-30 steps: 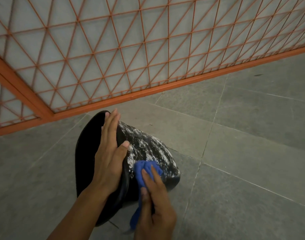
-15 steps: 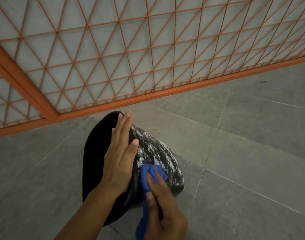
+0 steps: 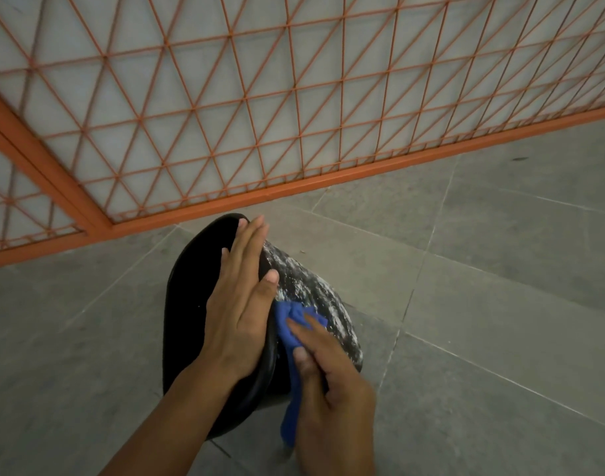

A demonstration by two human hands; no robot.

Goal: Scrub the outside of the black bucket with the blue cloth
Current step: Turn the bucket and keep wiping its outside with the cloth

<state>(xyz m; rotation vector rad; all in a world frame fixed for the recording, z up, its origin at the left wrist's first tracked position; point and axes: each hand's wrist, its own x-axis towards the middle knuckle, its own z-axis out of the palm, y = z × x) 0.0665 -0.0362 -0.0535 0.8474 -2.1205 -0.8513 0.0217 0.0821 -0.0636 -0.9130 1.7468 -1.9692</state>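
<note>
Two hands work on the black bucket (image 3: 314,304), which lies on its side on the grey tiled floor (image 3: 483,338) near the orange lattice fence (image 3: 259,108). The left hand (image 3: 240,314) presses flat on its rim, fingers straight. The right hand (image 3: 332,383) grips the blue cloth (image 3: 290,324) against the bucket's white-streaked outer wall.

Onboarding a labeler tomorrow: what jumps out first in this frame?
The black bucket lies tipped on its side on the grey tiled floor, its outer wall streaked with white residue. The left hand lies flat on its rim while the right hand presses the blue cloth against that wall. Behind, an orange lattice fence fills the top of the view.
</note>
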